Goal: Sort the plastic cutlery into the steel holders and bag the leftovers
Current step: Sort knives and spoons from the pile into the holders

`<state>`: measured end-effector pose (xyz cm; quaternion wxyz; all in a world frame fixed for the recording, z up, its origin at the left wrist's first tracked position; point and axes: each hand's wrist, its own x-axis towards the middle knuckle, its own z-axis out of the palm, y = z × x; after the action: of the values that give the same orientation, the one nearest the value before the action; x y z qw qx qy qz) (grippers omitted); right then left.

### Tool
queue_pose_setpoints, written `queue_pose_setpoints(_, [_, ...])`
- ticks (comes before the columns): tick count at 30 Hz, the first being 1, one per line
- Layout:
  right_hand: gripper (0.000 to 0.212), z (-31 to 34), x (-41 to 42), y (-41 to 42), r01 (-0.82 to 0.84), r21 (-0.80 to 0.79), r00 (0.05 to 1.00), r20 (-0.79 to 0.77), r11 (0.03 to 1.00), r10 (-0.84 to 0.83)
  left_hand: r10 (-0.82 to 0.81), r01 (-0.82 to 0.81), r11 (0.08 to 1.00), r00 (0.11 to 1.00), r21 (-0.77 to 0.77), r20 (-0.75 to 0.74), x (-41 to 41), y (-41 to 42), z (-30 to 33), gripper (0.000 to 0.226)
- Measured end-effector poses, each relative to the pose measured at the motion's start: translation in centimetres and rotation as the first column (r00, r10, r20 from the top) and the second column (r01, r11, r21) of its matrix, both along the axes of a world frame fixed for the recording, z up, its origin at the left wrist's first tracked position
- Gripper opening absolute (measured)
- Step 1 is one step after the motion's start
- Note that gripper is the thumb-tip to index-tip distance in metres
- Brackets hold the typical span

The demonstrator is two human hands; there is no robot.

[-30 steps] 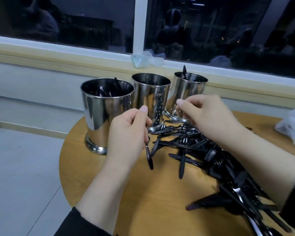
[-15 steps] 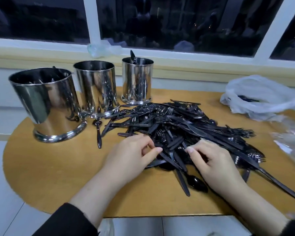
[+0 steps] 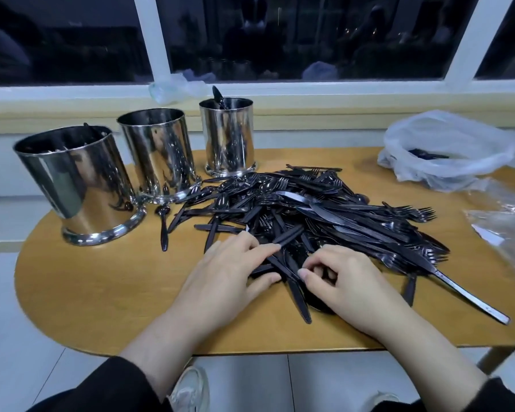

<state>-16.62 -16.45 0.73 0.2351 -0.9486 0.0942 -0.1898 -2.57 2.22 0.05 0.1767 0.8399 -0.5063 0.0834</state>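
Note:
A heap of black plastic cutlery (image 3: 324,215) (forks, knives, spoons) covers the middle of the round wooden table (image 3: 101,292). Three steel holders stand at the back left: a large one (image 3: 81,185), a middle one (image 3: 158,156) and a smaller one (image 3: 228,138) with a black piece sticking out. My left hand (image 3: 229,275) rests with fairly straight fingers on pieces at the heap's near edge. Beside it, my right hand (image 3: 348,283) curls its fingers and thumb, pinching a black piece in the heap. A white plastic bag (image 3: 446,171) at the back right holds a few black pieces.
Clear plastic wrappers (image 3: 506,230) lie at the table's right edge. A lone black spoon (image 3: 163,230) lies in front of the middle holder. One long knife (image 3: 470,295) juts from the heap toward the near right. Crumpled plastic (image 3: 173,87) sits on the window sill.
Both hands left the holders and came down to the near edge of the heap. Since half a second ago they have closed in on each other, and the right fingers have curled.

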Motion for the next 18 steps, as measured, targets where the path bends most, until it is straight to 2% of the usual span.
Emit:
queue_pose_setpoints(3, [0.017, 0.1, -1.1, -0.3, -0.018, 0.020, 0.999, -0.051, 1.000, 0.019, -0.018, 0.018, 1.000, 0.999, 0.014, 0.027, -0.2, -0.6, -0.2, 0.047])
queue_pose_setpoints(7, [0.024, -0.1, -1.9, -0.4, -0.066, -0.030, 0.991, -0.118, 0.997, 0.062, -0.012, 0.017, 0.999, 0.994, -0.048, 0.110, -0.5, -1.4, -0.6, 0.036])
queue_pose_setpoints(15, [0.011, -1.1, -1.8, -0.8, -0.062, -0.029, 0.998, -0.035, 0.998, 0.061, -0.037, 0.043, 0.997, 0.994, -0.058, 0.100, -0.4, -1.5, -0.8, 0.035])
queue_pose_setpoints(18, [0.009, -1.7, -1.6, -1.0, -0.051, -0.037, 0.997, 0.050, 0.998, 0.053, -0.051, 0.062, 0.996, 0.987, -0.069, 0.155, -0.5, -1.5, -0.7, 0.037])
